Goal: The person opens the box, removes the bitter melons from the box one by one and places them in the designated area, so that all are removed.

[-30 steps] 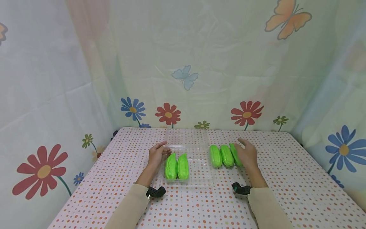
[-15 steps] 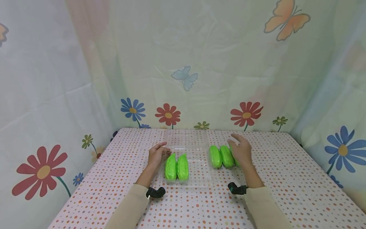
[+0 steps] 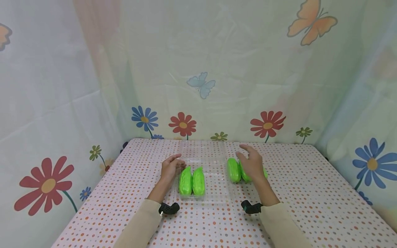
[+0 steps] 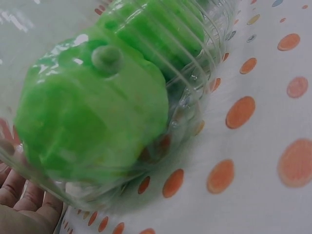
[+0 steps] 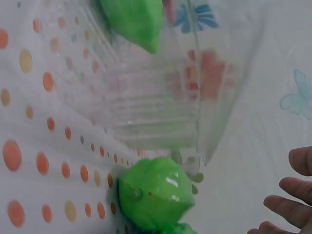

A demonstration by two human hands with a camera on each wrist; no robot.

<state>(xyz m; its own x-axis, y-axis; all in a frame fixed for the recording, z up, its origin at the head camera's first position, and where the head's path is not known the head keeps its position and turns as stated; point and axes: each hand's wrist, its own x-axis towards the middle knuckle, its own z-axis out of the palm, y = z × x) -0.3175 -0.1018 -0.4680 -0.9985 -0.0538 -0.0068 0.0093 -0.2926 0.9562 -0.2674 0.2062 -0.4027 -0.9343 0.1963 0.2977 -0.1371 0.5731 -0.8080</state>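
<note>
A clear plastic clamshell box [image 3: 217, 186] lies with its lid folded back. Two green bumpy bitter melons [image 3: 198, 182] lie side by side in its left part. My left hand [image 3: 170, 170] is at the box's left wall with relaxed fingers; the left wrist view shows its fingers [image 4: 29, 197] by the clear wall. Over the row of loose melons right of the box hovers my right hand [image 3: 253, 165], fingers apart, holding nothing. The leftmost loose melon [image 3: 234, 170] shows fully; the hand partly hides the middle one and most of the third melon [image 3: 265, 173].
The clear lid [image 3: 203, 148] lies behind the box, toward the back edge of the table [image 3: 297, 193], which has a dotted cloth. A curtain [image 3: 198, 51] printed with flowers and butterflies encloses the back and sides. A small black device [image 3: 169, 208] sits at each wrist.
My right hand has moved left, from beside the rightmost loose melon to above the middle one, uncovering part of the rightmost. My left hand, the box and the melons have stayed put.
</note>
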